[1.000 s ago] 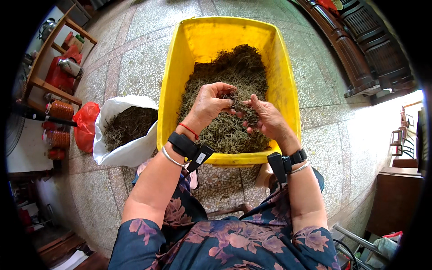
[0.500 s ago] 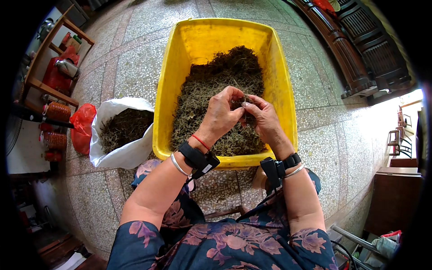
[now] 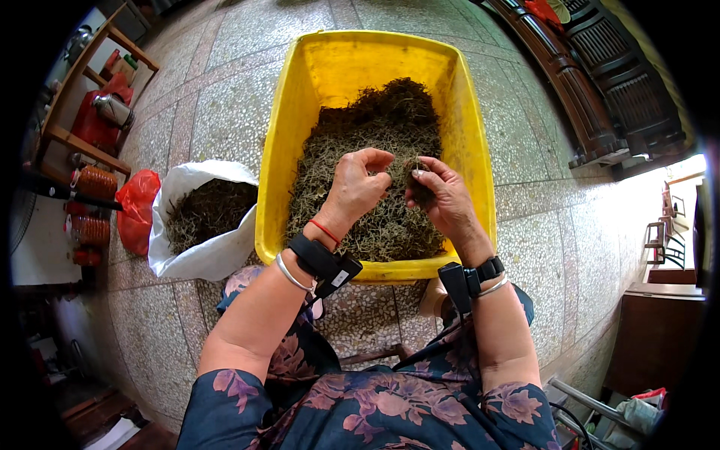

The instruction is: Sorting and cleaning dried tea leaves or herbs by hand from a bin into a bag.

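A yellow plastic tub holds a heap of dried, tangled plant stems, greenish brown in front and darker at the back. Above the heap, my right hand grips a small clump of the dried stems between thumb and fingers. My left hand is just left of it, apart from the clump, its fingers curled and thumb drawn toward the forefinger. Whatever may be in that pinch is too small to make out.
Left of the tub, a white sack stands with more dark dried stems inside. Beside it lies a red plastic bag. Wooden shelving is at the far left, dark wooden furniture at the upper right.
My hands were together, fingers meeting at the clump. Now the left has drawn away to the left, and the clump stays in the right.
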